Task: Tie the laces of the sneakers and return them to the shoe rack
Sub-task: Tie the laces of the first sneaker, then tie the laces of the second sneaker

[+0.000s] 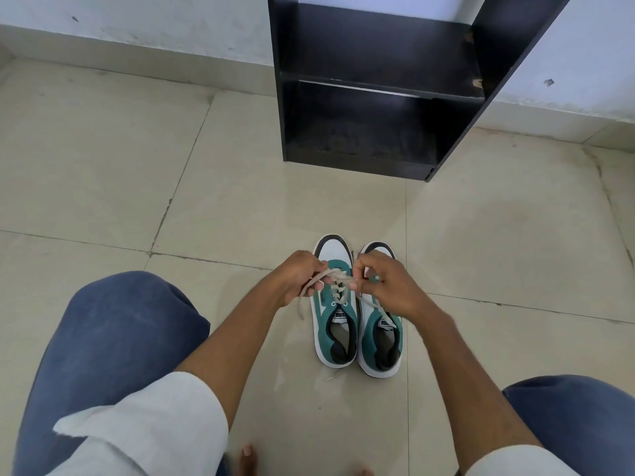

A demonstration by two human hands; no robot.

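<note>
Two white and teal sneakers stand side by side on the tiled floor, toes pointing away from me. My left hand (295, 276) and my right hand (386, 283) meet above the left sneaker (331, 324), each pinching a strand of its beige lace (338, 278). One lace end hangs loose under my left hand. The right sneaker (379, 334) lies partly under my right hand, and its lace trails across its tongue. The black shoe rack (374, 87) stands against the wall straight ahead, and both shelves in view hold nothing.
My knees in blue trousers frame the view at lower left (113, 341) and lower right (577, 417). My bare toes (249, 458) show at the bottom edge. Beige tiled floor (223, 207) stretches between the sneakers and the rack.
</note>
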